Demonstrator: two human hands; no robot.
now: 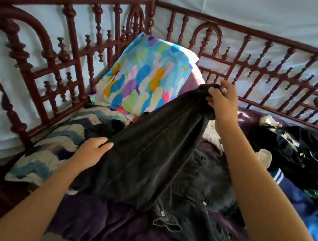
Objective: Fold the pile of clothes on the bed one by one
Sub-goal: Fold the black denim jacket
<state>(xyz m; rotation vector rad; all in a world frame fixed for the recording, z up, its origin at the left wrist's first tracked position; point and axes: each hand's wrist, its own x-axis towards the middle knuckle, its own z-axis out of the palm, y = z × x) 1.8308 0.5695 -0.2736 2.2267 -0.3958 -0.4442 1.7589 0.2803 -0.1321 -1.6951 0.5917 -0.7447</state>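
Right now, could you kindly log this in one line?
black denim garment: part lifted | left hand: grips it | right hand: grips its end

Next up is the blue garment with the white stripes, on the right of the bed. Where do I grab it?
Probably the white-striped band of the blue garment, reached from the left: that edge lies exposed beside the dark garment, while the black clothes lie over its far side.
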